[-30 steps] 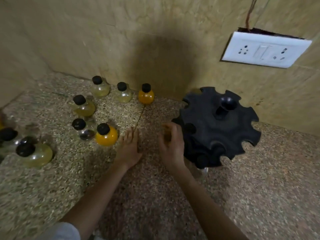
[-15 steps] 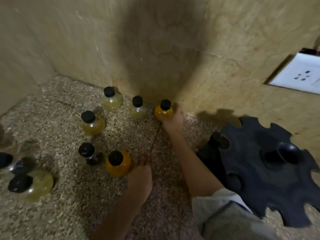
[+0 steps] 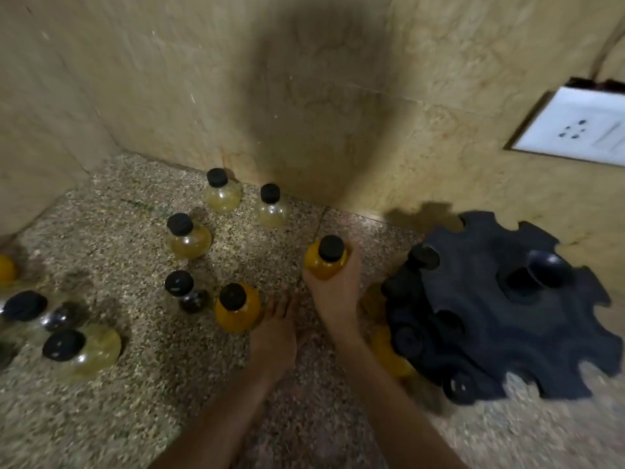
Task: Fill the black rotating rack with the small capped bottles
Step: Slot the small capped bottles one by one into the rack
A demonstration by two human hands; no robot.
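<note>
**Ana:** Between the loose bottles and the black rotating rack [image 3: 500, 309], the right hand [image 3: 333, 292] is wrapped around an orange bottle [image 3: 323, 262], fingers curled under its round body, black cap up.

**Raj:** Upright, then?

**Ana:** Near enough: long axis vertical, cap leaning slightly toward the wall. It looks lifted just off the worktop [image 3: 135, 401], though I can't be sure.

**Raj:** And the left hand [image 3: 274, 336]?

**Ana:** Flat on the worktop, fingers loosely spread, just beside another orange bottle [image 3: 236, 309], holding nothing.

**Raj:** So which step?

**Ana:** I'd call it the carry. Next it needs an empty notch on the rack's rim, with the neck slid in sideways so the cap sits above it. Several notches look open; many bottles wait.
</note>
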